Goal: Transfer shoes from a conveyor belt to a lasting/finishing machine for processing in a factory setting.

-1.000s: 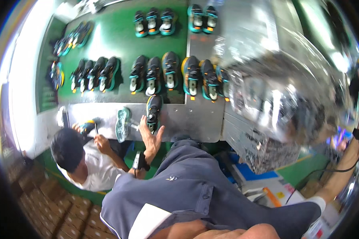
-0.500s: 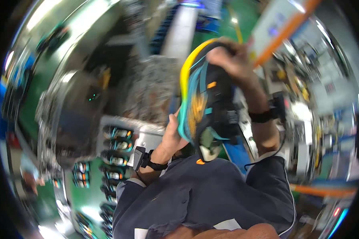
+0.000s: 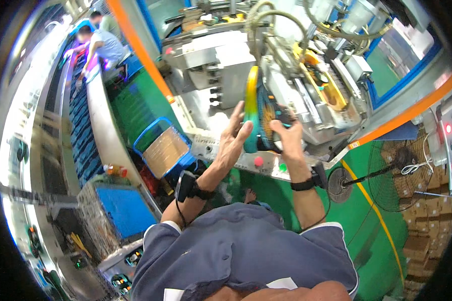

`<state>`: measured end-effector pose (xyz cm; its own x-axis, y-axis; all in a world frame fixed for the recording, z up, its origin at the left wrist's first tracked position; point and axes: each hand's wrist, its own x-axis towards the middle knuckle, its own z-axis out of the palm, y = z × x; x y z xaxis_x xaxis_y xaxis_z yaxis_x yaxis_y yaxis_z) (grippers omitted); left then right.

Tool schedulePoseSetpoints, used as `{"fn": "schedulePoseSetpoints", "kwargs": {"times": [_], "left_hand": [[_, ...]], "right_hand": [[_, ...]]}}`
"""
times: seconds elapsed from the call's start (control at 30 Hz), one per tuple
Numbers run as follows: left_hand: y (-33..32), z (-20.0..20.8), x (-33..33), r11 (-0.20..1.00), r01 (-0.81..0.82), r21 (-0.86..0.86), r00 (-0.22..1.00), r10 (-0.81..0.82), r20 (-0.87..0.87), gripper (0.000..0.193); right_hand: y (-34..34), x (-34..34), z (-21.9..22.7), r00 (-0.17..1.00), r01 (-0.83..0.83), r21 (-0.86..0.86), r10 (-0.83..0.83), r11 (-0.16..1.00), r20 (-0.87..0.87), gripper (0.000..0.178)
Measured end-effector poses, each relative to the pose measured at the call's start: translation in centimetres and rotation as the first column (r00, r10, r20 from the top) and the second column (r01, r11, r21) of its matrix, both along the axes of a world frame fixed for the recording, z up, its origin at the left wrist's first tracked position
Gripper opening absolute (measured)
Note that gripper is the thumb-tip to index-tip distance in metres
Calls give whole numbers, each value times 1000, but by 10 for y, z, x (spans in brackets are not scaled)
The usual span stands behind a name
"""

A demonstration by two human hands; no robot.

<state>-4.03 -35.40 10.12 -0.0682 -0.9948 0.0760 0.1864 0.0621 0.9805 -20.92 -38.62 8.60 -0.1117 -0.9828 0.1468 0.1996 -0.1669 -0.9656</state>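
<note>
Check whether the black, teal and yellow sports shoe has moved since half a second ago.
Yes: the sports shoe has gone rightward, from left of the slanted orange frame post to right of it.

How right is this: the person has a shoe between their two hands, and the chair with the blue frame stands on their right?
Not quite: the blue-framed chair stands on the person's left, as the head view shows. The rest holds: the shoe is between the left hand and the right hand.
</note>
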Motion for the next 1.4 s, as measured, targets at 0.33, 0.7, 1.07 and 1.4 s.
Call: {"fn": "schedulePoseSetpoints", "kwargs": {"times": [0.33, 0.7, 1.07, 1.4], "left_hand": [[-272, -102, -182, 1000, -11, -12, 914, 15, 406, 76], [-373, -165, -167, 957, -245, 154, 809, 114, 577, 67], [-144, -16, 50, 874, 101, 475, 936, 77, -342, 64], [50, -21, 148, 729, -556, 398, 730, 658, -186, 52]], "right_hand": [[-71, -191, 22, 797, 526, -21, -502, 850, -337, 50], [-177, -213, 11, 582, 571, -4, -408, 821, -704, 47], [-384, -80, -32, 288, 353, 249, 148, 902, -946, 46], [-345, -8, -100, 261, 234, -136, -197, 963, -945, 46]]}}
